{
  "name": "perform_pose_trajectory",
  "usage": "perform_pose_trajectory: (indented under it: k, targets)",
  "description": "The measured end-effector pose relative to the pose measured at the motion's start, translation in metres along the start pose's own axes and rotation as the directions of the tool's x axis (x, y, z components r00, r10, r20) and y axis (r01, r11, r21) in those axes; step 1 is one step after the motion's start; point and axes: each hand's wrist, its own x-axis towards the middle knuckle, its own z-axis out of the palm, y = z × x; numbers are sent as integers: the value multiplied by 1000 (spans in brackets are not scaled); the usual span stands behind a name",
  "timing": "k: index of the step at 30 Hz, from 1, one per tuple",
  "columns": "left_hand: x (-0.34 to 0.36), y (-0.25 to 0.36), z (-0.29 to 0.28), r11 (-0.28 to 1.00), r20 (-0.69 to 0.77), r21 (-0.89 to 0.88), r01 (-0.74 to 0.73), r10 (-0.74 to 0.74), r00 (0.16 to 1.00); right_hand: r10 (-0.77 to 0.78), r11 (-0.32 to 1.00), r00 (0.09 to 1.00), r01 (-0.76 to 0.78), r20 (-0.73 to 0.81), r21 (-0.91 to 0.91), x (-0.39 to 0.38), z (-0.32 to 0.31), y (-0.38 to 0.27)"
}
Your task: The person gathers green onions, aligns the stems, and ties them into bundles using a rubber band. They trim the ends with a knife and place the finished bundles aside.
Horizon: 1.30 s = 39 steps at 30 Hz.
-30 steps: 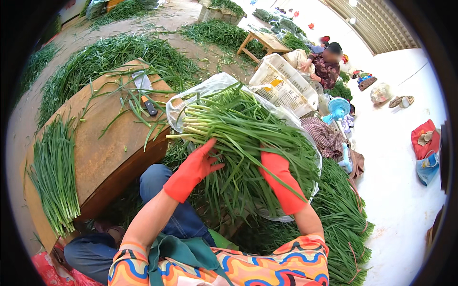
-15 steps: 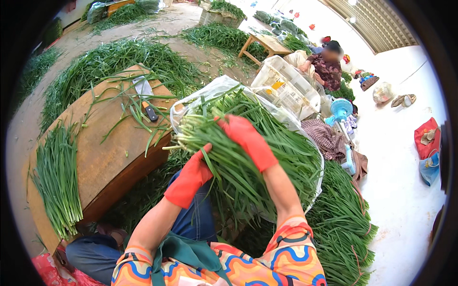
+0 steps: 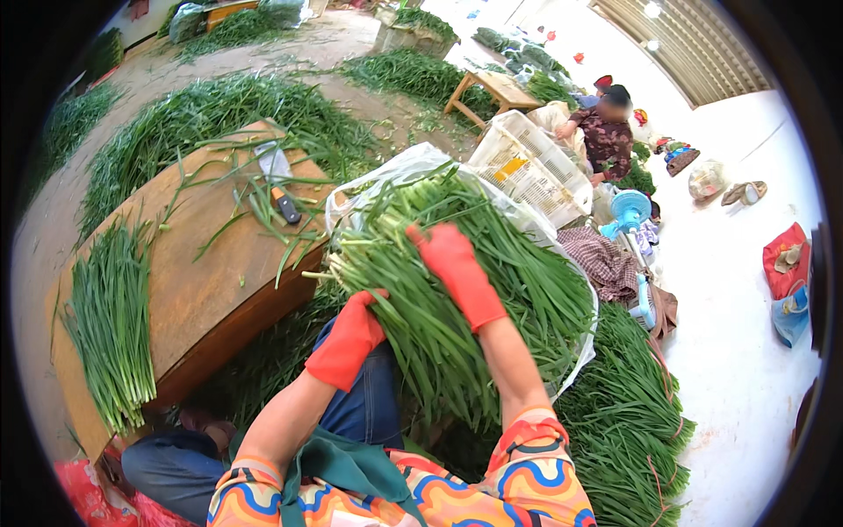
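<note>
Long green garlic chives (image 3: 439,316) lie in a loose heap across an open clear plastic bag (image 3: 399,162) in front of me, their pale stem ends towards the left. My left hand (image 3: 353,332), in a red rubber glove, is closed on the near edge of the bunch, its thumb on top and the other fingers mostly hidden. My right hand (image 3: 452,266), in a matching glove, lies on top of the chives with curled fingers closed among the leaves. A neat bundle of chives (image 3: 110,321) rests on the wooden table (image 3: 206,281) to my left.
A knife with an orange and black handle (image 3: 284,204) lies on the table among loose leaves. Stacked chives (image 3: 623,413) are at my right. Beyond the bag stand a white plastic crate (image 3: 527,171), a small blue fan (image 3: 629,211) and a seated person (image 3: 606,132).
My right hand has come slightly down, and the chives beneath it, blurred before, now lie still. My left hand has dropped slightly. The person at the back has lowered an arm.
</note>
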Motion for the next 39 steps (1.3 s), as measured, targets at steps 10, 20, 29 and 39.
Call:
perform_pose_trajectory:
  k: [10,20,29,39]
  targets:
    - [-17,9,-37,938,502,-259,231,-74,862,-77,904,968,-34,241,426,-80,-26,-46]
    - [-157,45,-27,909,234,259,-327,270,934,-335,841,910,171,245,513,-157,-53,-137]
    - [-282,235,21,454,573,408,-792,548,609,-604,227,337,941,-722,250,-112,-148,-264]
    - [-168,254,-96,-393,485,874,-286,661,573,-751,536,452,843,-482,-43,-42,100,-255]
